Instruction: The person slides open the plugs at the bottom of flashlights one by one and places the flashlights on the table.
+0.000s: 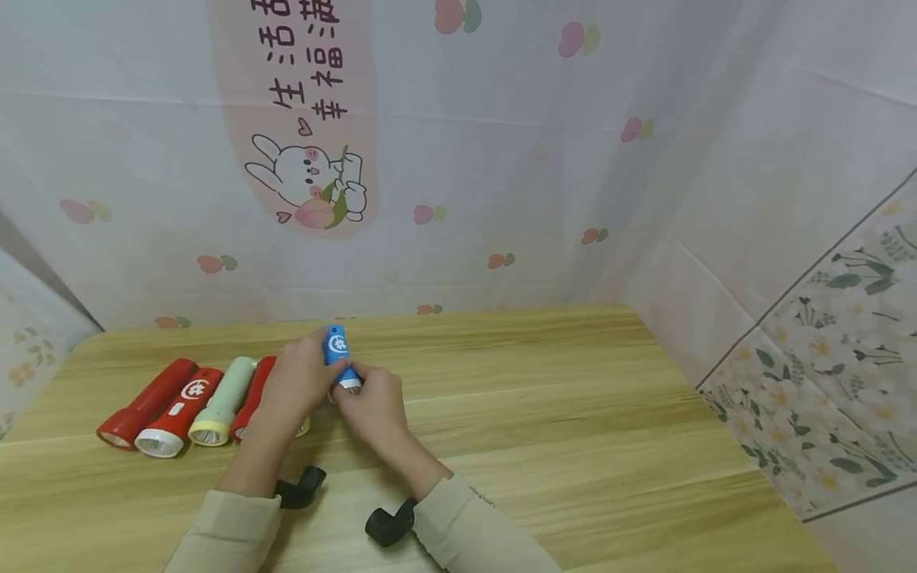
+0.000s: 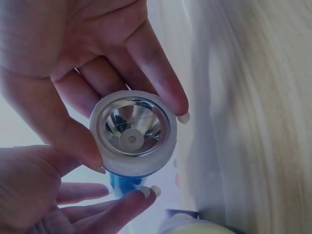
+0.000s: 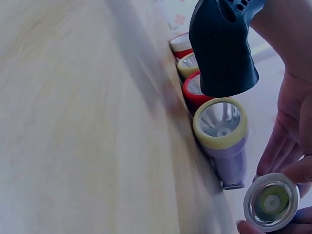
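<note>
Both hands hold a blue flashlight [image 1: 337, 345] with a white head, near the back of the table, its lens end toward me. My left hand [image 1: 301, 372] grips the blue body with the thumb along it. At the head end, my right hand [image 1: 377, 404] pinches the white rim. The reflector and lens show plainly in the left wrist view, where my right hand [image 2: 112, 44] holds the rim and my left hand [image 2: 39, 195] is around the body. A purple flashlight [image 3: 230, 163] with a yellow rim stands nearest, mostly hidden behind my left arm in the head view.
On the left of the wooden table [image 1: 544, 430] lie a dark red flashlight [image 1: 152, 398], a red one with a white head [image 1: 188, 407], a pale green one [image 1: 231, 390] and another red one [image 1: 255, 392], side by side. A patterned curtain [image 1: 466, 159] hangs behind the table.
</note>
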The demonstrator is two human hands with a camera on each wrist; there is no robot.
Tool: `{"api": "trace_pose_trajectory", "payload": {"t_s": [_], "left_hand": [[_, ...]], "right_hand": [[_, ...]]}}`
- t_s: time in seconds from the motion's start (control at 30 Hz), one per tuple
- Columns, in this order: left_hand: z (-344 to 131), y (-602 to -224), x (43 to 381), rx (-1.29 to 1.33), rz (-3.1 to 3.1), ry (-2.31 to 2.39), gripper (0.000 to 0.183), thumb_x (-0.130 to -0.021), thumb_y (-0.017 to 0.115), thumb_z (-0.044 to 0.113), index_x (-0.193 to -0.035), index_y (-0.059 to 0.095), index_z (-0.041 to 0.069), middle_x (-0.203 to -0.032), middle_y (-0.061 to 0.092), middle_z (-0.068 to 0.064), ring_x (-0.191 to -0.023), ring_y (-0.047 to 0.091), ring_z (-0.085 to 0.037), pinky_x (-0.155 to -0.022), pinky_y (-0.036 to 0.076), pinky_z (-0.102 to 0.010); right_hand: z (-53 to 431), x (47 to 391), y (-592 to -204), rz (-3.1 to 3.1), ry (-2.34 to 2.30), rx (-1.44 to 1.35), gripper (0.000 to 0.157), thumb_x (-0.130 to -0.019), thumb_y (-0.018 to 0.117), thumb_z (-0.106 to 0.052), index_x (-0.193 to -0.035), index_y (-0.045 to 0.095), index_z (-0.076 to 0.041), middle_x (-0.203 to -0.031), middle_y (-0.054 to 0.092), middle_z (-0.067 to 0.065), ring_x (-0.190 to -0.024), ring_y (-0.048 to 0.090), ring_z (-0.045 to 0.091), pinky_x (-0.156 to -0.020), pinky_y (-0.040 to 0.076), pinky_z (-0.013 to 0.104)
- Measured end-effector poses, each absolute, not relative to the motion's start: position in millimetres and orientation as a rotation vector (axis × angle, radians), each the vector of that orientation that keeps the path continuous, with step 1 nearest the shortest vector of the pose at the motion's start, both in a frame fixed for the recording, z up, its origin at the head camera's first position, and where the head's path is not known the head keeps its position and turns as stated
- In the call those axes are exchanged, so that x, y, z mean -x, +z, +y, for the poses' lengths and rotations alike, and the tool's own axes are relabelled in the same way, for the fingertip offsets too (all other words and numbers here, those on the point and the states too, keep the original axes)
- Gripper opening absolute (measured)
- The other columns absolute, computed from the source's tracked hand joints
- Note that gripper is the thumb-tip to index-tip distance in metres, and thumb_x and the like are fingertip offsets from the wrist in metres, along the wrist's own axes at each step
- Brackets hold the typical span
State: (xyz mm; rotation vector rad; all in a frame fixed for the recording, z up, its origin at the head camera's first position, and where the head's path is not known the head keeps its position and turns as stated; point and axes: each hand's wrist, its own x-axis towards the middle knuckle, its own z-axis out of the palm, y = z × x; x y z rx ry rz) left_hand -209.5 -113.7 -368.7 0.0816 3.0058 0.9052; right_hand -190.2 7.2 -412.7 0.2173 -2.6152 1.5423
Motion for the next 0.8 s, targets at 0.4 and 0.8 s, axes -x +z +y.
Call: {"api": "trace_pose_trajectory", "payload": {"t_s": [0.4, 0.8], "left_hand": [[-118, -360, 209, -0.02, 2.928, 1.146, 0.081, -0.097, 0.067, 0.031, -0.157, 0.025, -0.005, -0.145, 0.051, -0.033, -0.122, 0.061, -0.046, -0.098, 0.053, -0.059], [-127, -349, 205, -0.058, 2.793, 1.403, 0.088, -0.098, 0.065, 0.041, -0.161, 0.018, 0.001, -0.144, 0.052, -0.03, -0.114, 0.069, -0.041, -0.092, 0.059, -0.051]], "right_hand": [[11, 187, -400, -2.545, 1.602, -0.239, 0.041, -0.091, 0.071, -0.018, -0.128, 0.068, 0.001, -0.109, 0.077, 0.015, -0.074, 0.065, -0.003, -0.06, 0.052, 0.01], [20, 180, -384, -2.462, 1.676, -0.331, 0.049, -0.091, 0.073, -0.013, -0.134, 0.061, 0.006, -0.121, 0.073, 0.019, -0.097, 0.074, 0.013, -0.071, 0.059, 0.015]]}}
